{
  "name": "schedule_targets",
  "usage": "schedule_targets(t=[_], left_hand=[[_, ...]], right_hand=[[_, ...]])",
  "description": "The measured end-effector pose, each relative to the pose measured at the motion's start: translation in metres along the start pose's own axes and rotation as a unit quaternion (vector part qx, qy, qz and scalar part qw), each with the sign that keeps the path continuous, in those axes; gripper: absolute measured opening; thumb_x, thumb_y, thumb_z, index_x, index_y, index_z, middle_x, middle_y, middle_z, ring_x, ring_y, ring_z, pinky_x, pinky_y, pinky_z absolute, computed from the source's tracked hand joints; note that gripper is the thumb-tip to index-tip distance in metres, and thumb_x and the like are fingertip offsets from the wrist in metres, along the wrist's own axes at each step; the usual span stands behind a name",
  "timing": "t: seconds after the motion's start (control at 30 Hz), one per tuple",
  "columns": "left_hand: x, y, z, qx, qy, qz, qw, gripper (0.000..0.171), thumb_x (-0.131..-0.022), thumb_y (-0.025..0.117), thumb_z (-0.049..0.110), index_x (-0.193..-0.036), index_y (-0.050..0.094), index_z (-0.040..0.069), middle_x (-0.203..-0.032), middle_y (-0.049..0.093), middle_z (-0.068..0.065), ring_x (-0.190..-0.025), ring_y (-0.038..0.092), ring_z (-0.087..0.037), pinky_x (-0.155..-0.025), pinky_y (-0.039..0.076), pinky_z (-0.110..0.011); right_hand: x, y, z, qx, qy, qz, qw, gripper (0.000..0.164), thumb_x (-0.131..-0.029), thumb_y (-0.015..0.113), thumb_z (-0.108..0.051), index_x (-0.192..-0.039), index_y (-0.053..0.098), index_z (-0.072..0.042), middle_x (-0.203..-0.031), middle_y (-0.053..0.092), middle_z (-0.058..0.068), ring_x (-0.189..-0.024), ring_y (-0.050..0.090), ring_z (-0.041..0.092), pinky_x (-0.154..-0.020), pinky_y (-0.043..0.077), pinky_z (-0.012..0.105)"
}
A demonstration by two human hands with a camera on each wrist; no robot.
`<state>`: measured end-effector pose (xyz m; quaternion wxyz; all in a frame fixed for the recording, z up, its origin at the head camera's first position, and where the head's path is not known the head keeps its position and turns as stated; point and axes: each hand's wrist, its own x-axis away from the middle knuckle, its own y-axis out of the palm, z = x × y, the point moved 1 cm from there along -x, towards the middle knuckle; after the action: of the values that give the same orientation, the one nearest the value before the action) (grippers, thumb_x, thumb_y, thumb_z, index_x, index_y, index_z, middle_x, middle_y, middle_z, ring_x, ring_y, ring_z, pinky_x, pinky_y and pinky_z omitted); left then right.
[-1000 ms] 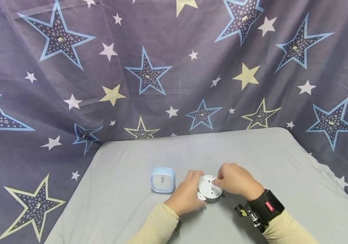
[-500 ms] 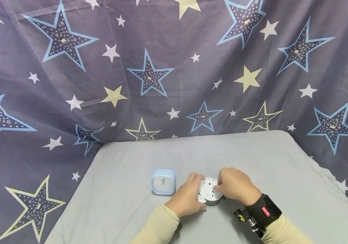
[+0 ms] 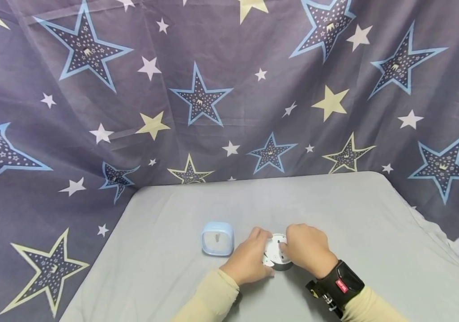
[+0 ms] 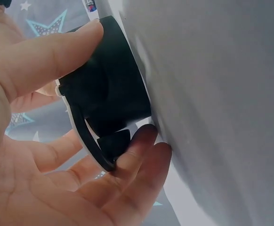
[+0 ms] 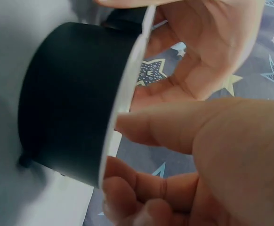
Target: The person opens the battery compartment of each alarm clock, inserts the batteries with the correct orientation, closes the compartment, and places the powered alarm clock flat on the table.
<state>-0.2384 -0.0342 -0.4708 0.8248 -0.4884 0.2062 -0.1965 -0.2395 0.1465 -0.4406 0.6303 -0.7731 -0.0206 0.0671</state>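
Note:
A round black case with a white plate on top, which looks like an alarm clock lying face down (image 3: 271, 250), rests on the grey cloth. Dark holes dot the plate. My left hand (image 3: 247, 260) grips its left side, with the thumb on the black wall (image 4: 116, 70) and fingers under a white-edged lobe. From the right, my right hand (image 3: 309, 251) sets its thumb tip against the plate, other fingers curled at the rim. A small white part (image 5: 114, 143) shows between thumb and fingers in the right wrist view. A stubby foot (image 5: 26, 159) sticks out below.
Left of my left hand stands a light-blue rounded-square thing (image 3: 218, 226), its pale face bearing a small grey mark. Grey cloth (image 3: 165, 223) covers the table. A star-patterned curtain (image 3: 229, 80) hangs behind and at both sides.
My right hand has turned at the wrist, its knuckles swinging slightly inward over the plate. The left hand keeps its grip, and the blue thing stays put while the view shifts slightly.

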Motion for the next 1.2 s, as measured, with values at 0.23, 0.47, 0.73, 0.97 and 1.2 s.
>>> schedule_targets(t=[0.23,0.47,0.73,0.97,1.2], left_hand=[[-0.001,0.000,0.000,0.000,-0.001,-0.001,1.0000,0.089,-0.060,0.097,0.022,-0.135,0.052,0.008,-0.120,0.054,-0.002,-0.089,0.060,-0.009,-0.087,0.056,-0.026],[0.001,0.002,-0.001,-0.012,-0.015,-0.003,0.9998,0.093,-0.061,0.097,0.024,-0.140,0.050,0.008,-0.120,0.054,-0.002,-0.086,0.059,-0.008,-0.085,0.056,-0.025],[0.000,0.003,-0.001,-0.011,-0.013,0.000,0.9999,0.092,-0.061,0.097,0.024,-0.139,0.051,0.009,-0.117,0.052,0.001,-0.083,0.056,-0.007,-0.081,0.055,-0.024],[-0.003,0.001,0.001,-0.013,-0.011,0.002,0.9999,0.092,-0.060,0.097,0.022,-0.138,0.050,0.009,-0.116,0.050,0.001,-0.079,0.056,-0.008,-0.079,0.055,-0.024],[-0.001,0.002,0.003,-0.017,-0.018,0.001,0.9997,0.092,-0.061,0.097,0.023,-0.138,0.051,0.008,-0.117,0.051,0.001,-0.080,0.058,-0.009,-0.080,0.055,-0.024]], right_hand=[[0.003,0.007,-0.005,0.031,-0.013,0.013,0.999,0.036,-0.089,0.074,-0.039,-0.066,0.057,-0.016,-0.060,0.054,-0.002,-0.052,0.050,0.018,-0.041,0.039,0.037],[0.004,0.012,-0.009,0.045,-0.017,0.021,0.999,0.036,-0.090,0.070,-0.034,-0.063,0.055,-0.016,-0.058,0.051,-0.001,-0.050,0.049,0.018,-0.039,0.038,0.037],[0.008,0.017,-0.014,0.061,-0.022,0.047,0.997,0.033,-0.090,0.067,-0.027,-0.062,0.054,-0.012,-0.057,0.049,0.002,-0.048,0.047,0.018,-0.037,0.039,0.039],[0.007,0.016,-0.013,0.072,-0.019,0.052,0.996,0.032,-0.088,0.067,-0.027,-0.063,0.053,-0.012,-0.059,0.048,0.003,-0.049,0.048,0.018,-0.038,0.041,0.041],[0.004,0.016,-0.010,0.052,-0.011,0.034,0.998,0.031,-0.088,0.068,-0.028,-0.064,0.054,-0.014,-0.059,0.050,0.001,-0.050,0.049,0.018,-0.040,0.040,0.039]])
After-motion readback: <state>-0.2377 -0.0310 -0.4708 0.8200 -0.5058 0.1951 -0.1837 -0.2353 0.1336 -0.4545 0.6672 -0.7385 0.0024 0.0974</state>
